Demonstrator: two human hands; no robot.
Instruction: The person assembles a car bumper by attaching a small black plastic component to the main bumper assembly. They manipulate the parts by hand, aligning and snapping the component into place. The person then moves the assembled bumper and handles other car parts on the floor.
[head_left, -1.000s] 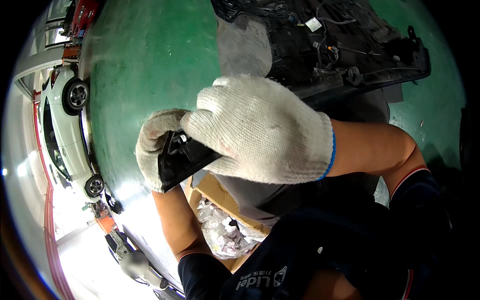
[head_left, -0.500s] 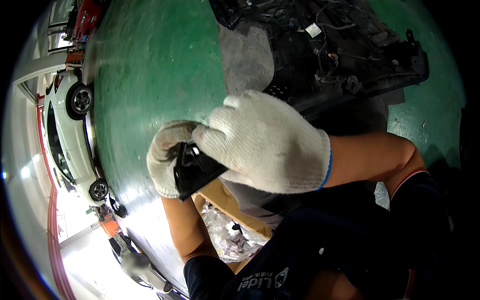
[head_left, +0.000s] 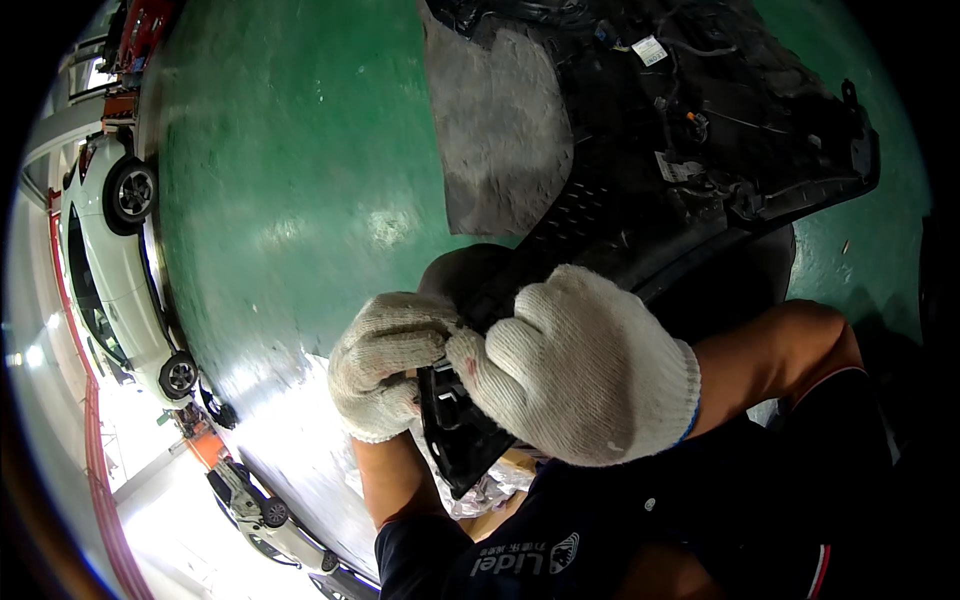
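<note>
Both my hands wear off-white knitted gloves and meet in front of my body. Between them is a small black plastic part [head_left: 458, 435], hollow on one side, with a pale metal-looking piece near its upper end. My left hand [head_left: 388, 365] closes on the part from the left, fingers curled over its upper end. My right hand [head_left: 590, 372] grips it from the right, thumb and fingers bent close to the left fingertips. Exactly where the right fingertips sit on the part is hidden by the glove.
Beyond my hands lies a large black vehicle trim panel [head_left: 625, 210] with wiring, labels and a grey felt section [head_left: 500, 130]. A cardboard box of crumpled plastic [head_left: 487, 495] is partly hidden below the part. Off left, a white car [head_left: 112, 290] stands beside the green floor [head_left: 290, 150].
My hands and the black plastic part have moved right and toward my body. The part now hangs more steeply and covers more of the box. More of the trim panel's felt shows.
</note>
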